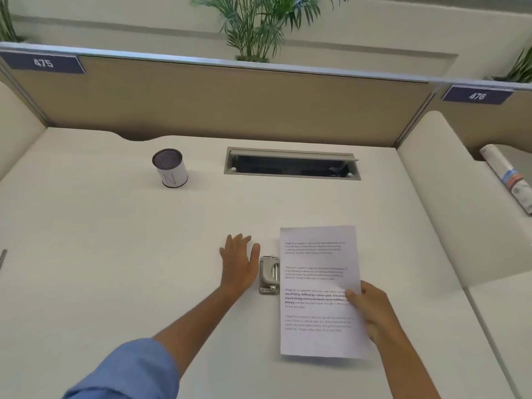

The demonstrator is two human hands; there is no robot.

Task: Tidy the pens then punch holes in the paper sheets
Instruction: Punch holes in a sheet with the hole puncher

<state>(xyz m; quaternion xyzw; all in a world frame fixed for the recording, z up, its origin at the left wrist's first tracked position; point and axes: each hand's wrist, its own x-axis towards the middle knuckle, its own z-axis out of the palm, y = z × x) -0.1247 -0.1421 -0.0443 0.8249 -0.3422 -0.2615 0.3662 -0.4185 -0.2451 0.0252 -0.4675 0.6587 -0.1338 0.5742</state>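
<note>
A printed paper sheet (316, 283) lies on the white desk (115, 240), its left edge against a grey metal hole punch (269, 275). My right hand (371, 309) grips the sheet's right edge, thumb on top. My left hand (240, 263) hovers open just left of the punch, fingers spread, holding nothing. A white cylindrical pen holder (169, 167) with a dark mesh rim stands at the back left; no pens show in it from this angle.
An open cable tray slot (292, 164) is sunk into the desk at the back. A tan partition (216, 102) closes the rear. A rolled printed sheet (508, 180) lies on the neighbouring desk at right. A thin grey object (2, 259) pokes in at the left edge.
</note>
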